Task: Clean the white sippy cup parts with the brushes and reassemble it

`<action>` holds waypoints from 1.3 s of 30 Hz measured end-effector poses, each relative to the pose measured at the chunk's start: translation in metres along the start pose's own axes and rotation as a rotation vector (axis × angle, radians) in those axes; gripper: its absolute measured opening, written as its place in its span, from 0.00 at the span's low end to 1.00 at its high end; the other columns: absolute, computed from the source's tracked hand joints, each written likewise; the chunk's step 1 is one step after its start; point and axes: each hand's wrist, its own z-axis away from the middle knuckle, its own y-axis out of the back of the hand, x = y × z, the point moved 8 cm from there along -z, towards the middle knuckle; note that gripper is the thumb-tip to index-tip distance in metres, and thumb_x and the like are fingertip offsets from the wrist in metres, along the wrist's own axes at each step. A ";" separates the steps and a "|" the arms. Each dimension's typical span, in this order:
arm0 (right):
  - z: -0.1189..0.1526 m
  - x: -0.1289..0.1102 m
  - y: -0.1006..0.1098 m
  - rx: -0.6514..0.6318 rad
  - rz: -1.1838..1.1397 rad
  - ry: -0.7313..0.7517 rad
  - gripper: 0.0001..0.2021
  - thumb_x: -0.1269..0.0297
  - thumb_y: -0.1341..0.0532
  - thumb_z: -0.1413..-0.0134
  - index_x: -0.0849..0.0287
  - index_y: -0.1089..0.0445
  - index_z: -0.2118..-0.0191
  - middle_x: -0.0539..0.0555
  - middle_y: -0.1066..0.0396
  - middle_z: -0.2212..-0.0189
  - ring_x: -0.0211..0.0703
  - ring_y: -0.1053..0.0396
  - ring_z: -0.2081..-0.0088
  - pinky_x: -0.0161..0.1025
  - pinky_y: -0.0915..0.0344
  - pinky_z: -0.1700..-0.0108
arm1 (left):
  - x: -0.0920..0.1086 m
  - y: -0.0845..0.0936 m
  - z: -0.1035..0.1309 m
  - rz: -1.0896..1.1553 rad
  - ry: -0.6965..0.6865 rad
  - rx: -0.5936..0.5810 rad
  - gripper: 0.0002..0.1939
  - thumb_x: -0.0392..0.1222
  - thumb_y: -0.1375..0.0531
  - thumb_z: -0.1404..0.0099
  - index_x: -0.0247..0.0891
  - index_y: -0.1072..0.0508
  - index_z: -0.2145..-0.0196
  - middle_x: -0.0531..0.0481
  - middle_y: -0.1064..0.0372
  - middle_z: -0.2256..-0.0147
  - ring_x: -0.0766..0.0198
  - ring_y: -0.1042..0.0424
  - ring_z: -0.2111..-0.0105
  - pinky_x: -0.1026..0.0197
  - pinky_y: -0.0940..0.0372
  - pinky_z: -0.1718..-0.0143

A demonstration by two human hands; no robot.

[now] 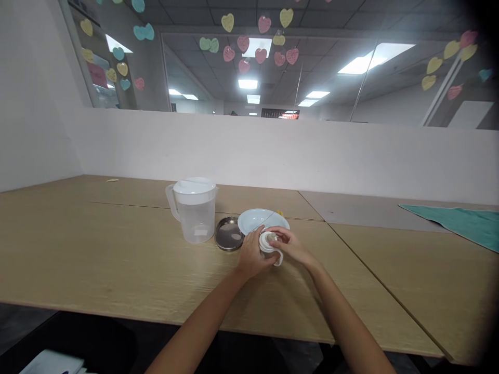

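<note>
Both hands meet over the wooden table around a small white container with a round top and a curved handle (267,242). My left hand (252,254) wraps round its left side. My right hand (290,244) has its fingers closed at the round top, from the right. Just behind them is a pale blue-white bowl (259,217), with something small and yellow at its right rim. A round, shallow metal pan (229,234) stands left of the hands, close to the bowl. Further left, a clear plastic pitcher (198,218) stands upright with a white lid on top.
A green cloth (463,221) lies on the table (117,259) at the far right. A small flat pale piece (113,180) is at the back left. Behind the table rises a white wall (273,150) with glass panels above it, dotted with heart-shaped notes.
</note>
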 end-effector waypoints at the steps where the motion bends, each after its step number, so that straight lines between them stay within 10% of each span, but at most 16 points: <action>1: 0.000 0.002 -0.002 -0.009 0.022 -0.013 0.20 0.56 0.32 0.61 0.58 0.30 0.59 0.54 0.28 0.59 0.43 0.32 0.57 0.40 0.35 0.53 | 0.000 0.000 0.000 0.000 -0.004 0.001 0.42 0.52 0.35 0.51 0.36 0.47 0.43 0.40 0.37 0.49 0.50 0.37 0.50 0.46 0.41 0.49; 23: 0.008 -0.008 0.091 0.644 -0.664 0.297 0.13 0.63 0.31 0.63 0.55 0.31 0.67 0.48 0.29 0.58 0.37 0.34 0.52 0.40 0.36 0.45 | 0.003 0.000 0.000 -0.023 0.021 -0.017 0.43 0.52 0.35 0.52 0.37 0.47 0.43 0.42 0.35 0.54 0.52 0.35 0.54 0.48 0.41 0.51; 39: -0.001 0.042 0.113 0.713 -0.645 0.169 0.16 0.58 0.31 0.62 0.56 0.32 0.65 0.50 0.28 0.61 0.38 0.34 0.50 0.36 0.35 0.46 | 0.004 0.001 -0.001 -0.017 0.026 -0.043 0.42 0.53 0.36 0.52 0.36 0.46 0.43 0.42 0.35 0.55 0.53 0.35 0.55 0.49 0.40 0.52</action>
